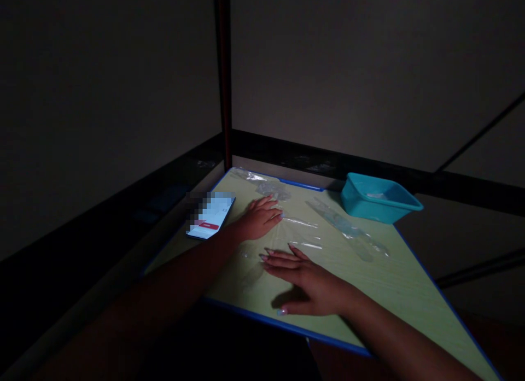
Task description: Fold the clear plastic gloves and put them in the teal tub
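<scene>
A clear plastic sheet or bag (pixel 301 232) lies flat on the yellow-green table, its edges catching the light. My left hand (pixel 258 219) rests on its far left part, palm down with the fingers spread. Nearer the front edge, my right hand (pixel 305 280) is palm down with its fingers stretched out and thumb apart, the fingertips at the near side of the plastic. Neither hand grips anything. Beyond my left hand lies crumpled clear plastic (pixel 270 190). Right of the sheet is a long strip of clear plastic (pixel 342 223).
A lit phone (pixel 217 217) lies at the table's left edge, beside my left forearm. A turquoise basket (pixel 379 198) stands at the far right corner. The table (pixel 394 299) has a blue rim, and dark walls or panels rise behind it.
</scene>
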`<control>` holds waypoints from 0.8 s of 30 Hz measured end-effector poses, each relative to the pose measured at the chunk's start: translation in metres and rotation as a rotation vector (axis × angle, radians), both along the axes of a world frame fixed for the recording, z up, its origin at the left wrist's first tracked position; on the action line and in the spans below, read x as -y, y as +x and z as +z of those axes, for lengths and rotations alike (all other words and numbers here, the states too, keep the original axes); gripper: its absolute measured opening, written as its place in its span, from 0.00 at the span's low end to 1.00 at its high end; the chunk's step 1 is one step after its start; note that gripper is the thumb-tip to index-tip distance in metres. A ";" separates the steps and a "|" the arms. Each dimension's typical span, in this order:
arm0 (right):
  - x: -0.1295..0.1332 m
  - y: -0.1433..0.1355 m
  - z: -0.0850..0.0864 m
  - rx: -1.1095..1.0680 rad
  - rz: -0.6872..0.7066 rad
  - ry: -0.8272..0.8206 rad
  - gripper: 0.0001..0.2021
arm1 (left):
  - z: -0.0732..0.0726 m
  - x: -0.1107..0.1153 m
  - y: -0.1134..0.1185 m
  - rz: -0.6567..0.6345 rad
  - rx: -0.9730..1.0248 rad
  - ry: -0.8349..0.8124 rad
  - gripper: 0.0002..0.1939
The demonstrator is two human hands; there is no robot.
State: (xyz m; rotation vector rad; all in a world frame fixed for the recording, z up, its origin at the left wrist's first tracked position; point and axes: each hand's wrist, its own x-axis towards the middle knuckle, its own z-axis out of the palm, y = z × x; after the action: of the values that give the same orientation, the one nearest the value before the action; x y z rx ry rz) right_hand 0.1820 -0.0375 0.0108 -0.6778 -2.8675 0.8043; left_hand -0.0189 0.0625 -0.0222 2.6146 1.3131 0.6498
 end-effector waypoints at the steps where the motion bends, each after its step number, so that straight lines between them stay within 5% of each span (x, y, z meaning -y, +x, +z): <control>1: 0.000 0.000 0.000 -0.003 0.000 0.002 0.38 | 0.000 0.000 0.000 -0.003 0.002 -0.004 0.20; 24: 0.001 -0.004 -0.009 -0.042 -0.038 0.089 0.38 | -0.013 -0.012 0.000 0.023 0.202 -0.003 0.23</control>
State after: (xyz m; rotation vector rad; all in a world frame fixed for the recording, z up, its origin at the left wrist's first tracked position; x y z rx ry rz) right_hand 0.1784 -0.0387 0.0018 -0.6931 -2.8243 0.6731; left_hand -0.0189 0.0748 -0.0349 2.4582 1.2826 0.8888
